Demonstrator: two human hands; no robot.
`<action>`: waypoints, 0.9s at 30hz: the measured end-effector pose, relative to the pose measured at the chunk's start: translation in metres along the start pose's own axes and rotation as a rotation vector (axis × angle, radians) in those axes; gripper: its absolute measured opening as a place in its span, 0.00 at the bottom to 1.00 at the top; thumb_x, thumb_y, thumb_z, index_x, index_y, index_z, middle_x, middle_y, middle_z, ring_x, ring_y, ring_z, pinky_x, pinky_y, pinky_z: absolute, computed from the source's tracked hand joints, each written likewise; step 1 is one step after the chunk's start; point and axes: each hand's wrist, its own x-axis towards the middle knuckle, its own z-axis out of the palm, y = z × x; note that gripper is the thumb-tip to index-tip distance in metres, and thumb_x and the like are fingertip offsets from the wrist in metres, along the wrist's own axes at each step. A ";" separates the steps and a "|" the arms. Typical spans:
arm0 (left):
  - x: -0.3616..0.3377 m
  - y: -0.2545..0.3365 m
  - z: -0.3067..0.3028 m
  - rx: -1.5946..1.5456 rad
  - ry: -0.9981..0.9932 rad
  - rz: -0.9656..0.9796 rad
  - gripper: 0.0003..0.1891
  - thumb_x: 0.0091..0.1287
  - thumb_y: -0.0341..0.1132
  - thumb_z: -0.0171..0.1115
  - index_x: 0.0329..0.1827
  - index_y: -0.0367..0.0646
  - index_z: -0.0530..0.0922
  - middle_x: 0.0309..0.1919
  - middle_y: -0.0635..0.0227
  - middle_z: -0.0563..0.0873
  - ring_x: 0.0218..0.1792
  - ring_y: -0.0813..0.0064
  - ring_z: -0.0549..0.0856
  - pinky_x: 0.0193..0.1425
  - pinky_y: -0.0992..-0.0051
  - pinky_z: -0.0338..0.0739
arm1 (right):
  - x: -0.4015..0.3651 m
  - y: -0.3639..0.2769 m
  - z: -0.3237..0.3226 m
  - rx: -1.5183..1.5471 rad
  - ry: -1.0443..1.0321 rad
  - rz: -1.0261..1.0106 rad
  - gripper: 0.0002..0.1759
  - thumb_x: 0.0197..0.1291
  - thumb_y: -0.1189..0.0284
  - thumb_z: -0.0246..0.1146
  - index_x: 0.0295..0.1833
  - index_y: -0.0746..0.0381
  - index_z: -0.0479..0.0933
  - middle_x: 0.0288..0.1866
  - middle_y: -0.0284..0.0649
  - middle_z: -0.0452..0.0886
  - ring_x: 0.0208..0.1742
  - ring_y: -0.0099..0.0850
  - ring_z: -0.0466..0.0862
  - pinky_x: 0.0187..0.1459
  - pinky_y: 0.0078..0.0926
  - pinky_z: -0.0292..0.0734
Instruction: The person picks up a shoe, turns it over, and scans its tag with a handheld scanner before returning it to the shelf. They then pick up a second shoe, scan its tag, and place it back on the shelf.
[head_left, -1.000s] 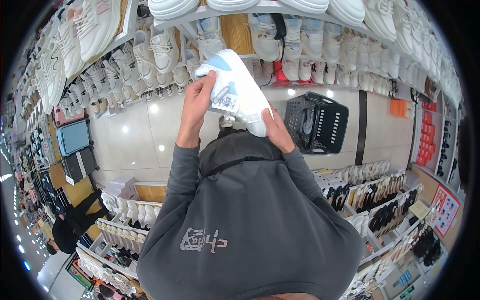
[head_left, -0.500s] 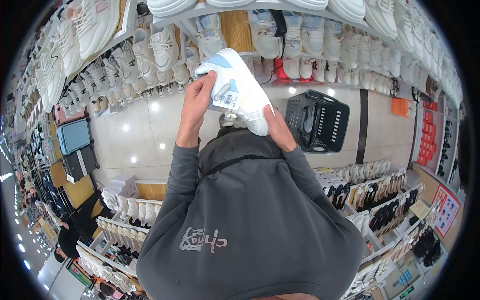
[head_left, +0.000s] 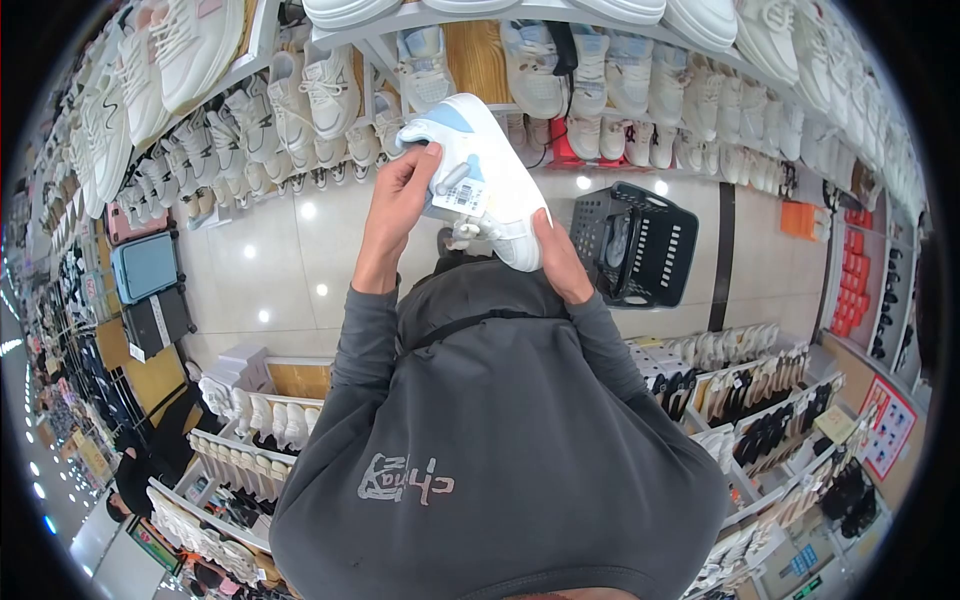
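**White shoe (head_left: 495,170) and left hand (head_left: 396,205) shift slightly rightward**

Since half a second ago, the shoe's heel end has moved a little to the right in view, and the left hand has gone with it.

The tiered shelf (head_left: 477,62) spans the front, with pale sneakers in rows along its edges. Below its near edge runs the tiled floor (head_left: 275,265). A blue suitcase (head_left: 143,267) stands at the floor's left edge; a dark basket (head_left: 683,245) sits toward its right side, near the shelf.

The shoe is held in the air over the floor, just off the shelf's near edge, its toe tilted down toward the person. The left hand pinches the collar at the heel, thumb on the near side, other fingers partly hidden. The right hand (head_left: 562,262) is partly curled, gripping the toe end. A barcode label (head_left: 460,196) hangs against the shoe's side.
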 end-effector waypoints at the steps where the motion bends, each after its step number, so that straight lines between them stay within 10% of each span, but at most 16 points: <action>1: 0.000 0.000 0.000 0.000 0.000 0.001 0.18 0.84 0.43 0.58 0.49 0.37 0.88 0.39 0.78 0.87 0.40 0.89 0.79 0.48 0.82 0.73 | 0.000 -0.001 0.000 0.012 0.001 0.004 0.35 0.86 0.53 0.46 0.81 0.71 0.61 0.75 0.47 0.74 0.74 0.32 0.71 0.76 0.29 0.62; 27: -0.012 -0.013 -0.007 -0.029 0.139 0.254 0.15 0.82 0.31 0.58 0.67 0.36 0.80 0.60 0.62 0.85 0.62 0.73 0.82 0.70 0.72 0.73 | 0.013 0.015 -0.004 0.105 0.086 0.000 0.37 0.85 0.49 0.43 0.78 0.73 0.65 0.72 0.46 0.76 0.71 0.31 0.75 0.73 0.30 0.66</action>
